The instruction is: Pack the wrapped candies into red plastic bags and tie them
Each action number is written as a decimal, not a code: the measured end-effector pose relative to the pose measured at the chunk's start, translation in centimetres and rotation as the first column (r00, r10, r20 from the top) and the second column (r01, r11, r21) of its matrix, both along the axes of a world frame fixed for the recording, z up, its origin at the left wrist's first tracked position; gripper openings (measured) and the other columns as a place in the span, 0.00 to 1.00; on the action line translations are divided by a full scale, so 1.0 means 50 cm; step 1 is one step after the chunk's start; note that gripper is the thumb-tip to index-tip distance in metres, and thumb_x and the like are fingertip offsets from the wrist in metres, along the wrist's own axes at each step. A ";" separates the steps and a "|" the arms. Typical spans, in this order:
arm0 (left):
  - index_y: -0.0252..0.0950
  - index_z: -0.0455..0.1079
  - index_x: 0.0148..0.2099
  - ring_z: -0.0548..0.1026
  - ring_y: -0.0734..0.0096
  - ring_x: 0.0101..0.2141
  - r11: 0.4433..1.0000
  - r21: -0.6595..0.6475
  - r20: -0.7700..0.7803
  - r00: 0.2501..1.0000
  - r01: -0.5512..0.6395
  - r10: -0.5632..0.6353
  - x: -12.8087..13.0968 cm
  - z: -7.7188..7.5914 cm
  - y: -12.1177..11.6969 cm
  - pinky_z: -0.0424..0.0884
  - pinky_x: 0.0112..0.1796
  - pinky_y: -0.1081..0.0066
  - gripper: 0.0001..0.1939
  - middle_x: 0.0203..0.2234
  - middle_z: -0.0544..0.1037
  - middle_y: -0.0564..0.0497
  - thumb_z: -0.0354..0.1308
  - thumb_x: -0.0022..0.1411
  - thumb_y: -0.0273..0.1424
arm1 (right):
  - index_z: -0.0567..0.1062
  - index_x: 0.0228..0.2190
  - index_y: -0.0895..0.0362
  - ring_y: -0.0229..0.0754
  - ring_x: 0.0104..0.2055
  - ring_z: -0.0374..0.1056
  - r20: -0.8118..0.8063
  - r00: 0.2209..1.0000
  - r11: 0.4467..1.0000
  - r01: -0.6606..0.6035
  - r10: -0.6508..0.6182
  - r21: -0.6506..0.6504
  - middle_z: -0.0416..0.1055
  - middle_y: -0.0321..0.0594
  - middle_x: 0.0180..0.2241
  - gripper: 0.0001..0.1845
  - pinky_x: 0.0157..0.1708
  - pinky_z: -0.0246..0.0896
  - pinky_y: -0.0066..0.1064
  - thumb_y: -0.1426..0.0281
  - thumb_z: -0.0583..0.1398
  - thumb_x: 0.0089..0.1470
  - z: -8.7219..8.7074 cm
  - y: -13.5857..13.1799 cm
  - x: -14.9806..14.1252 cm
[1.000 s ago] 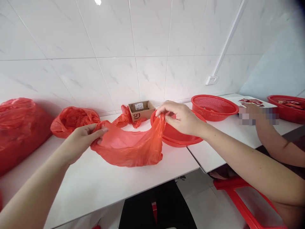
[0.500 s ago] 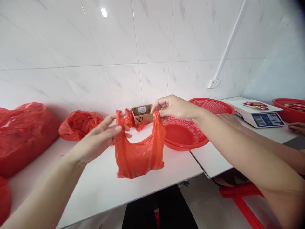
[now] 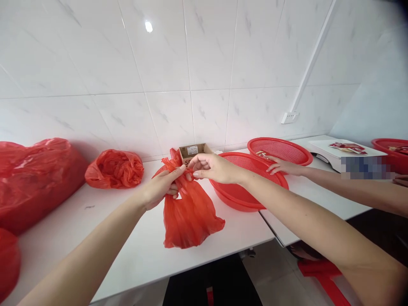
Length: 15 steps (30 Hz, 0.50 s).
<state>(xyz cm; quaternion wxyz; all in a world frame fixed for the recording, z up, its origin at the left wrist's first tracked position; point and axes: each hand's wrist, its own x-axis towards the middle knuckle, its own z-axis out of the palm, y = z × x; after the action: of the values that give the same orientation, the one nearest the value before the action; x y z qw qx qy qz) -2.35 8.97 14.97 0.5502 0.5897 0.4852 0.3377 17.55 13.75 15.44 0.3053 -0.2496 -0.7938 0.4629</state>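
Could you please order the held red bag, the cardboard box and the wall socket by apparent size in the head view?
1. Held red bag, largest
2. Cardboard box, partly hidden
3. Wall socket, smallest

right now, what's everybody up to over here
A person at a white table is holding a thin red plastic bag by its gathered top: the left hand grips it, and the right hand pinches it with the fingertips. To the right, a co-worker's hand is beside a round red plastic mesh basket. Flat red packets lie on a white scale.
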 end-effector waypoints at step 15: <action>0.40 0.71 0.29 0.65 0.72 0.22 0.886 0.434 -0.484 0.872 0.163 0.077 -0.002 -0.017 -0.010 0.60 0.24 0.72 0.05 0.20 0.69 0.56 0.55 0.54 0.27 | 0.69 0.49 0.53 0.39 0.48 0.67 -0.113 0.973 0.977 0.209 -0.203 0.045 0.71 0.40 0.47 0.14 0.51 0.62 0.38 0.66 0.50 0.65 -0.076 -0.040 -0.019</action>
<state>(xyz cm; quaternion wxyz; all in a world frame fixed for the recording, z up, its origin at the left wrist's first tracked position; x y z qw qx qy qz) -2.44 8.46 14.11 0.2612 0.7801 0.5001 0.2705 16.58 11.78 11.61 0.4011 -0.2964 -0.7588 0.4188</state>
